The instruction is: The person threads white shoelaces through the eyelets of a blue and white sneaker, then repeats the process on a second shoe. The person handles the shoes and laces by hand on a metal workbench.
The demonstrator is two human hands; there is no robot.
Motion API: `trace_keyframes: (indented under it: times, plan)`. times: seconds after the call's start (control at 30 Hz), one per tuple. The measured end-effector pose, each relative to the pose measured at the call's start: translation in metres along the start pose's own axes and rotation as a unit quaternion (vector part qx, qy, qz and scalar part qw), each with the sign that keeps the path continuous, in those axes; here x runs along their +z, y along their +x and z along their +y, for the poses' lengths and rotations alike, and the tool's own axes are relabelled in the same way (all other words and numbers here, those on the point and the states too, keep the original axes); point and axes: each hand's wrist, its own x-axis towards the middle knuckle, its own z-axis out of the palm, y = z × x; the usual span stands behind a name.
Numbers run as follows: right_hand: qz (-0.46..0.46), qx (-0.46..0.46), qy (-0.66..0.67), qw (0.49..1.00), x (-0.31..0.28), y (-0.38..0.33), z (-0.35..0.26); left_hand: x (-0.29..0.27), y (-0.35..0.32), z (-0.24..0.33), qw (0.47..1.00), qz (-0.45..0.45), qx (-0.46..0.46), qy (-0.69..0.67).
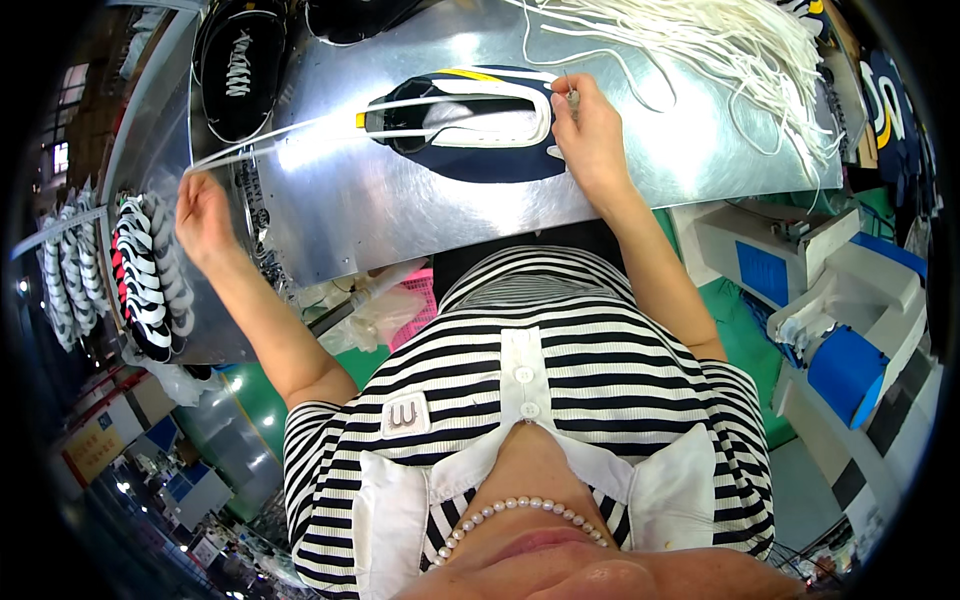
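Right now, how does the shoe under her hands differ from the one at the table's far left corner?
The navy shoe lies sideways at mid-table, its white lace pulled out to the left hand; the right hand touches it. The black shoe sits untouched, already laced. Both have white laces.

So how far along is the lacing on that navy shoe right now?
Early on. A white lace already runs through the navy shoe on the metal table. In hand: the left hand pulls the lace out taut, and the right hand pinches at the shoe's eyelet end. Left: the other eyelets look unlaced, and loose laces wait beside it.
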Motion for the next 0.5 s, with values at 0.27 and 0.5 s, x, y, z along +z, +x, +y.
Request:
trace_keyframes:
  times: [0.27,0.5]
  plan:
    - [-0.07,0.112,0.107,0.985,-0.012,0.005,-0.008,0.051,-0.043,-0.091,0.989,-0.046,-0.006,0.137]
    - [-0.117,0.15,0.445,0.875,-0.064,0.006,0.006,0.103,-0.13,-0.286,0.548,-0.433,0.021,0.715]
